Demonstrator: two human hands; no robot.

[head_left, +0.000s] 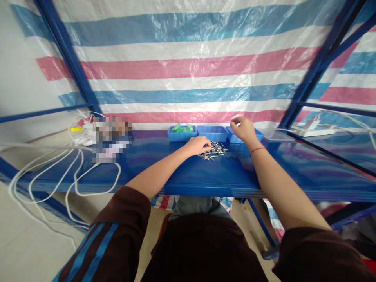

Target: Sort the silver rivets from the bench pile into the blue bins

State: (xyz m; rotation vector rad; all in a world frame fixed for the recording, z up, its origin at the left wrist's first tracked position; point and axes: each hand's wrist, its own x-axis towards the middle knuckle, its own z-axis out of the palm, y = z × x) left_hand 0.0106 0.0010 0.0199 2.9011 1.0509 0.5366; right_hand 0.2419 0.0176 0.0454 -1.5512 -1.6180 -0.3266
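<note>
A loose pile of thin silvery metal pins [216, 150], too small to tell their exact kind, lies on the blue table. My left hand [199, 145] is at the pile's left edge, fingers curled together over the pins; whatever is between the fingertips is hidden. Above the right blue bin [235, 138] my right hand [243, 128] hovers with bent fingers drawn toward the thumb. I cannot make out anything between them. A middle blue bin [212, 137] stands between that bin and a left blue bin [182, 136], which holds green plastic-like pieces [182, 128].
White cables [78, 172] loop over the table's left side, beside a blurred-out patch. A clear plastic lid [277, 135] and a white power strip [314, 129] lie at the right. Blue metal posts [320, 58] frame the blue table [188, 180]; a striped sheet [188, 70] hangs behind.
</note>
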